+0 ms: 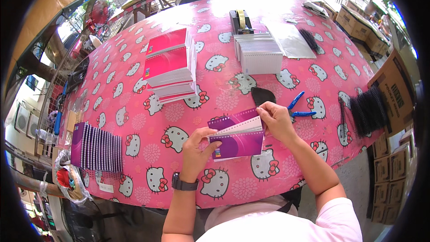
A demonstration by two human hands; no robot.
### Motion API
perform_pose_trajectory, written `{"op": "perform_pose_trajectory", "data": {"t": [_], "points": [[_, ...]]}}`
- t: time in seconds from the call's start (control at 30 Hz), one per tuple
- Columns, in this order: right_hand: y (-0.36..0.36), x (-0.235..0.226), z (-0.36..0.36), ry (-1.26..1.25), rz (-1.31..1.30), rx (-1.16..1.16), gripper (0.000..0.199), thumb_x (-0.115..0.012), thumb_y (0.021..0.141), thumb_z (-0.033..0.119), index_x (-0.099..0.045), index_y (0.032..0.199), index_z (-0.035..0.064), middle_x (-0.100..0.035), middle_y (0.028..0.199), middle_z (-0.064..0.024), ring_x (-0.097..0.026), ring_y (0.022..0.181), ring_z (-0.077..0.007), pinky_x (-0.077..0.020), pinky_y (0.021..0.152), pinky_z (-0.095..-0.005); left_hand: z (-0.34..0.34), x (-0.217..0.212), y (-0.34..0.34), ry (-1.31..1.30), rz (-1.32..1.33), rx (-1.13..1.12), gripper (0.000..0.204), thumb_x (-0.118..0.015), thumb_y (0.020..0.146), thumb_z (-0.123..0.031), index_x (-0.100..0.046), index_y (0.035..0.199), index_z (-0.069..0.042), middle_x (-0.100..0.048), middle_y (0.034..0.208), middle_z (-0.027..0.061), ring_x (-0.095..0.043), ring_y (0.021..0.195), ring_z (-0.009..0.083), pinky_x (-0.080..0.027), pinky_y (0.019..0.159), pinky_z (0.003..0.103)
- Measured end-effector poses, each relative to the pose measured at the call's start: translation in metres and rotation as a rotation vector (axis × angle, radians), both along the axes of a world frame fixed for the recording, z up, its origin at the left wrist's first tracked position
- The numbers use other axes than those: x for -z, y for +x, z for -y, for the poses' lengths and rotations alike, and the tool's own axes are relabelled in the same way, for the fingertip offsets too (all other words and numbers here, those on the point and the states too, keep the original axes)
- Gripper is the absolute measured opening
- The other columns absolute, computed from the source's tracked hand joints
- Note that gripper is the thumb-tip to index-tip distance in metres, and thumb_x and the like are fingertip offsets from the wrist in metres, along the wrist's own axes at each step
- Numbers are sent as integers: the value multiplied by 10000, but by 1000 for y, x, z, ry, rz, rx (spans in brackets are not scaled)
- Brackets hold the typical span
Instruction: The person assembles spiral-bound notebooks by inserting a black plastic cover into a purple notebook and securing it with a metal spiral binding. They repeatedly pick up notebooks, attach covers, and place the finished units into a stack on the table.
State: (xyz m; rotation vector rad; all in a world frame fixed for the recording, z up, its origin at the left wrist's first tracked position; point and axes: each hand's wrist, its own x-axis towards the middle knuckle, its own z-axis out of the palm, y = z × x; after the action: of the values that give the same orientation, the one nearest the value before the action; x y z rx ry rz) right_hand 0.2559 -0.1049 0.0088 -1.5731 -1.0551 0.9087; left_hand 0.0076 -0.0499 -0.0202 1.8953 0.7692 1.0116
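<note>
We hold a purple notepad (237, 136) above the pink tabletop (179, 121). Our left hand (196, 150) pinches its left edge with closed fingers. Our right hand (277, 118) grips its upper right corner.

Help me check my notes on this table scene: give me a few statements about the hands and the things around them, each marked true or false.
1. Both hands hold a purple booklet. True.
2. The left hand wears a dark wristwatch. True.
3. The blue-handled pliers are in the right hand. False: they lie on the pink tablecloth, just beyond that hand.
4. The stack of pink-covered booklets sits right of the white stack. False: it is to the left.
5. A row of purple spiral-bound booklets stands near the table's left edge. True.
</note>
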Motion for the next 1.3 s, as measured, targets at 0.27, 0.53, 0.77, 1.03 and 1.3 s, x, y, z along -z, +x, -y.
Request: {"op": "perform_pose_trajectory", "data": {"t": [0.27,0.53,0.77,1.03,1.3], "points": [[111,-8,-73,533,674,315,183,-598,887,147,-617,883,-35,-624,860,-214,-602,770,-372,-475,681,-400,9,-4,-1,-264,180,5,258,-723,765,30,-604,990,-7,-642,1022,87,-599,945,117,-503,799,266],[120,21,-77,575,959,475,355,-684,842,220,-566,1135,58,-559,1006,-121,-543,939,-262,-472,768,-375,14,-8,16,-439,278,41,362,-718,790,3,-552,1109,-42,-620,938,39,-585,889,105,-486,796,257],[-6,-3,12,267,-281,-246,303,-631,902,183,-529,1153,48,-553,922,-12,-516,829,-58,-442,728,-233,15,14,18,-391,231,39,386,-685,820,5,-485,1144,-59,-561,1042,64,-549,905,101,-467,805,237],[-36,23,13,274,-302,-152,217,-541,949,160,-494,1127,45,-551,919,-14,-510,859,-61,-416,768,-217,39,-8,44,19,145,-297,584,-656,776,33,-413,1299,-64,-538,1206,104,-566,1008,203,-447,892,322],[39,-18,27,328,379,-43,259,-495,970,252,-591,1066,32,-607,948,-40,-560,822,-110,-446,691,-263,37,-32,58,693,-280,-74,351,-587,736,32,-667,1064,-64,-653,1020,63,-615,890,241,-480,798,373]]}}
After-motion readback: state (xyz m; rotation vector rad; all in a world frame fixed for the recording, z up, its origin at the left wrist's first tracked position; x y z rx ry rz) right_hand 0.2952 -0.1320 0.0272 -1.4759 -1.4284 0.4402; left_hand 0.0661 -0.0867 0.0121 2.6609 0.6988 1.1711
